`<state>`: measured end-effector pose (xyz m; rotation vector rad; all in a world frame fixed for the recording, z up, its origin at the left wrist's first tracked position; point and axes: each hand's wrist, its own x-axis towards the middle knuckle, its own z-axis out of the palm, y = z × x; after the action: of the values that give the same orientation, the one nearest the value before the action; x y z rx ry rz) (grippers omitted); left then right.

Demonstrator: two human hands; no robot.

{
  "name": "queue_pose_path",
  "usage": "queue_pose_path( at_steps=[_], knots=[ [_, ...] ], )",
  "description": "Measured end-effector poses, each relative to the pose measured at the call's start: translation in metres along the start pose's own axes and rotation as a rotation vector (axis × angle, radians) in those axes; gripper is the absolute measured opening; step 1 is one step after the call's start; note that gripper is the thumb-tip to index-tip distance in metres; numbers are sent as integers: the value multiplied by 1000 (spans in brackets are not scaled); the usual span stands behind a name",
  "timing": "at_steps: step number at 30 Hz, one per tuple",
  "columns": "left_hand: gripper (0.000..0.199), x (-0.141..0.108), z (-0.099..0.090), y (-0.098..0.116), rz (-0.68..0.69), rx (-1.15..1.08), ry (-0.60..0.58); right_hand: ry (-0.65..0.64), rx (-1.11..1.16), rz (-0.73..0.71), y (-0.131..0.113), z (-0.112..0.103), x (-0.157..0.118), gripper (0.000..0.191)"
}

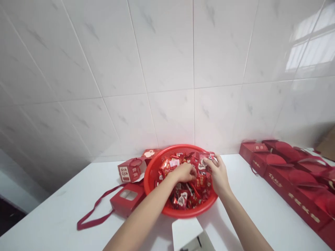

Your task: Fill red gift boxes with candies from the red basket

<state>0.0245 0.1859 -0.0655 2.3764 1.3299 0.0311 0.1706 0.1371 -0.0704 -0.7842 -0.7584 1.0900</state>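
One red basket (pixel 180 213) stands on the white worktop (pixel 65 198), heaped with red-wrapped sweets (pixel 192 195), too many to count. Two bare hands work at it. The right hand (pixel 219 174) grasps one red packet (pixel 204 163) between thumb and fingers, over the basket's right side. The left hand (pixel 184 172) reaches among the sweets near the middle; whether its grip is clenched on any, one cannot tell. One white box (pixel 187 232) sits just below the basket's near rim.
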Motion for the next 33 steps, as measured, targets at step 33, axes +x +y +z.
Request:
queue_pose_path(
  at_steps=[33],
  knots=[
    [61,1,-4,14,-248,292,-69,24,10,-22,-3,1,0,36]
  ],
)
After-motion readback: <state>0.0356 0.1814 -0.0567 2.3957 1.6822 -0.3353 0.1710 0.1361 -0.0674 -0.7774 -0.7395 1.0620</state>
